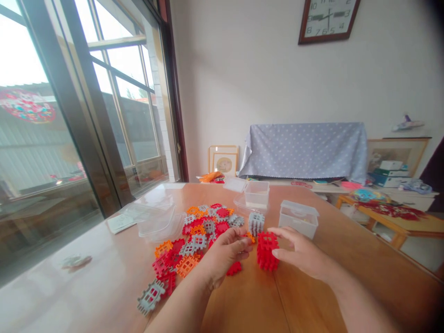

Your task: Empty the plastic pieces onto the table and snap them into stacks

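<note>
My left hand point(231, 252) is closed in a pinch on an orange plastic interlocking piece point(250, 237), partly hidden by the fingers. At its right stands a neat stack of red interlocking pieces point(268, 252). My right hand point(300, 249) grips this stack at its right side, fingertips behind the top and thumb in front. Just behind the red stack is a smaller stack of grey pieces point(256, 224). Loose grey, orange and red square pieces point(187, 266) lie in a spread pile to the left, some under my left forearm.
An open clear plastic box point(299, 219) stands behind my right hand, and another clear box point(257, 194) is farther back. Clear lids point(159, 224) and papers point(121, 223) lie at the left. A small crumpled-looking item point(76, 262) rests near the table's left edge.
</note>
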Demonstrator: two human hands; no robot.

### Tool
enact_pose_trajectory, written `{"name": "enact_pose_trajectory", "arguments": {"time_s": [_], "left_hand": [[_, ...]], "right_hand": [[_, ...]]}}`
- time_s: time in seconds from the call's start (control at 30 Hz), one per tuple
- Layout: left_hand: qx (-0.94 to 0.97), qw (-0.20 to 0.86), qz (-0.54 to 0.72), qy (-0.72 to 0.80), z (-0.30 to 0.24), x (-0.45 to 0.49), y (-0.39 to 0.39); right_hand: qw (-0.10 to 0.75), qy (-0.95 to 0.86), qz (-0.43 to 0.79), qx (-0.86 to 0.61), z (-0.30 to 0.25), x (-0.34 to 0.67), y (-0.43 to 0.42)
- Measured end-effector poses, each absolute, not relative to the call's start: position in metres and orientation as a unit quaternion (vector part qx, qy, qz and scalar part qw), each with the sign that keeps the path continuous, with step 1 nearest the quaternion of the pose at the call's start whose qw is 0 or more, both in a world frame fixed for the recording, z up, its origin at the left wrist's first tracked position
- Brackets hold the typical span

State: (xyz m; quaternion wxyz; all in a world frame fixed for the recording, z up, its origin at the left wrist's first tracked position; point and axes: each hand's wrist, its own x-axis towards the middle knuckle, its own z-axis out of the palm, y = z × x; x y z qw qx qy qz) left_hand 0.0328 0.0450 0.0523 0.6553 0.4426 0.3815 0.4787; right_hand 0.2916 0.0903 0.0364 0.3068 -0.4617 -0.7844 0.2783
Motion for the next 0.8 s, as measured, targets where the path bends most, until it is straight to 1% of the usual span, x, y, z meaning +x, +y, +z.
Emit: {"name": "enact_pose_trajectory", "arguments": {"time_s": [0.2, 0.37, 0.47, 0.57, 0.67, 0.73, 0.8], "left_hand": [[0.456, 0.646, 0.469, 0.392, 0.052, 0.031, 0.046], [0.433, 0.636, 0.503, 0.394, 0.058, 0.024, 0.049], [0.434, 0.608, 0.529, 0.404, 0.064, 0.014, 0.051], [0.448, 0.546, 0.571, 0.418, 0.07, -0.003, 0.055], [0.433, 0.453, 0.618, 0.474, 0.072, -0.026, 0.063], [0.429, 0.379, 0.629, 0.526, 0.071, -0.04, 0.068], [0.446, 0.314, 0.614, 0.571, 0.067, -0.05, 0.072]], "right_hand": [[0.3, -0.78, 0.301, -0.459, 0.032, 0.295, 0.093], [0.311, -0.76, 0.328, -0.467, 0.035, 0.299, 0.089], [0.315, -0.759, 0.327, -0.467, 0.036, 0.299, 0.088], [0.321, -0.76, 0.311, -0.472, 0.035, 0.298, 0.09], [0.348, -0.746, 0.278, -0.495, 0.032, 0.296, 0.095], [0.371, -0.734, 0.258, -0.506, 0.029, 0.294, 0.097], [0.384, -0.731, 0.245, -0.508, 0.026, 0.291, 0.098]]}}
